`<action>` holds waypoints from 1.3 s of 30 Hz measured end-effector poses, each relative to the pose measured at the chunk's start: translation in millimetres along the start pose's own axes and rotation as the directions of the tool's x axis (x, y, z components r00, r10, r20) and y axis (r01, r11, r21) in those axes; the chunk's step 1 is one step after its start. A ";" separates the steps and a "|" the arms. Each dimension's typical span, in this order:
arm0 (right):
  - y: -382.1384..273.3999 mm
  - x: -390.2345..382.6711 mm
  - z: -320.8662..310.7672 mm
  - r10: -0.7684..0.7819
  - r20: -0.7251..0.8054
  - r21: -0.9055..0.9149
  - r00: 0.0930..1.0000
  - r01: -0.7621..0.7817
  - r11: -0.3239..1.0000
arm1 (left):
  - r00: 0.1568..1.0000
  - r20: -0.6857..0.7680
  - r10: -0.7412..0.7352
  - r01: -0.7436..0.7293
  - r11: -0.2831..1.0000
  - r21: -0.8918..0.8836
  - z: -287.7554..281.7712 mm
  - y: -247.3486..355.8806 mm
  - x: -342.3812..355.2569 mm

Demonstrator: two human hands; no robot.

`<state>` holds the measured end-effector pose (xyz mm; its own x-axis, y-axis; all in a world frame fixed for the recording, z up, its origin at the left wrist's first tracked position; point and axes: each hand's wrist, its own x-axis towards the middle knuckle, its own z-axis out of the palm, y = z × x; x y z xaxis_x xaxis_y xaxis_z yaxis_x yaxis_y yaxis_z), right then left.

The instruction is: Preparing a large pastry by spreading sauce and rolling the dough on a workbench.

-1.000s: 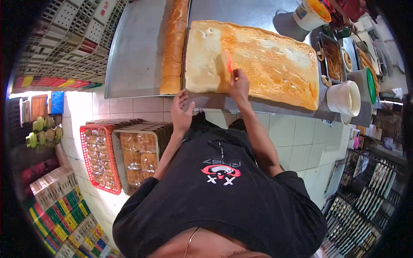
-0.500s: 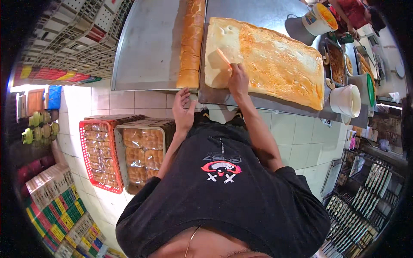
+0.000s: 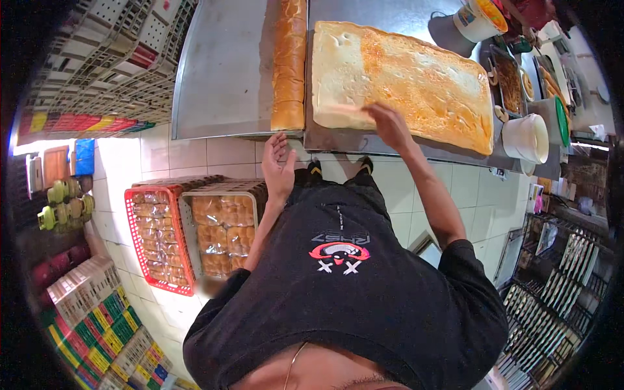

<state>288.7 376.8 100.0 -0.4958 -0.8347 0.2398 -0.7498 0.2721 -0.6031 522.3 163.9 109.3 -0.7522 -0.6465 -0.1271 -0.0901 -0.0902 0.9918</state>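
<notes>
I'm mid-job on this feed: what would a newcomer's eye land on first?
Probably the big pale sheet cake on the metal table, smeared orange over its middle and right, with the right hand holding a motion-blurred tool over its near edge. Next, the long brown bread row to its left, the open left hand near its end. Then the bright red crate on the floor, lower left.

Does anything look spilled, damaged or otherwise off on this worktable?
No clear spill or damage stands out. The one oddity is the orange spread on the flat baked sheet: it lies in uneven patches, and the left end looks mostly pale.
</notes>
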 end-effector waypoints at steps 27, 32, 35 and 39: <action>6.4 49.5 16.4 -0.105 -0.121 -0.116 0.987 0.091 0.989 | 0.996 -0.075 0.053 -0.050 0.998 0.041 -23.6 3.0 -2.0; -3.5 -4.1 11.8 -0.014 -0.090 -0.012 0.996 0.013 1.000 | 0.995 -0.100 0.016 -0.013 0.999 0.030 -32.6 -3.4 -4.7; -6.4 -14.0 8.5 0.153 -0.212 -0.043 0.965 -0.166 0.985 | 0.996 -0.084 -0.002 0.006 0.999 0.039 -31.0 -6.3 1.3; -20.5 -30.8 29.1 0.034 -0.218 0.037 0.975 -0.027 0.999 | 0.998 -0.059 -0.003 0.003 1.000 0.000 -26.0 -3.8 11.4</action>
<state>332.1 383.0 82.8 -0.6050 -0.7001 0.3792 -0.7194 0.2765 -0.6373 531.1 137.2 103.8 -0.7123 -0.6896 -0.1305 -0.0922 -0.0924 0.9914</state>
